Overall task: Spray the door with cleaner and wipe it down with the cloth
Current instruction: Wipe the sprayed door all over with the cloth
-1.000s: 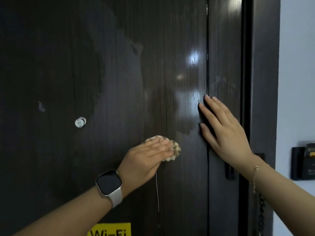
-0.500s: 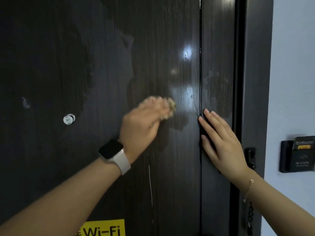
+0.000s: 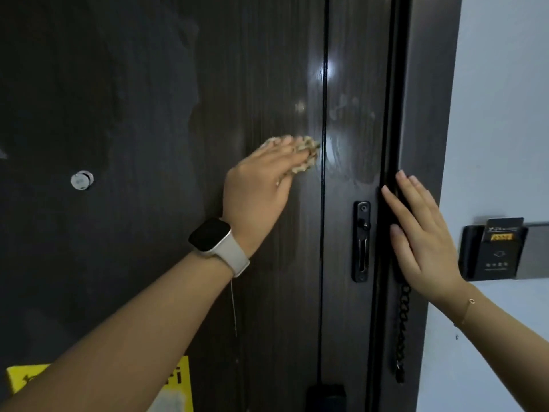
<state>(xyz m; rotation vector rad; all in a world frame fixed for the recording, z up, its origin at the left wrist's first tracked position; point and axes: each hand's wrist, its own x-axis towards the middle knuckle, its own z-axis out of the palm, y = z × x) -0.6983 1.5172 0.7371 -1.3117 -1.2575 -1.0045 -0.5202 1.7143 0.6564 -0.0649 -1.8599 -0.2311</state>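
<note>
- Left hand [image 3: 261, 179] flat on door [image 3: 148, 114], cloth [image 3: 306, 156] under its fingers, just left of the vertical groove [image 3: 323, 203].
- Peephole [image 3: 82, 180] well left of the hand.
- Right hand [image 3: 421, 233] against door frame [image 3: 427, 114], right of latch plate [image 3: 361, 242].
- Card holder [image 3: 493, 251] on wall, right of frame.

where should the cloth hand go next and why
Probably a short slide right, across the vertical groove onto the narrow strip. The left hand presses the cloth flat on the door just left of that groove, and hazy smears show on the strip beyond it. The right hand rests flat by the door's edge.
</note>
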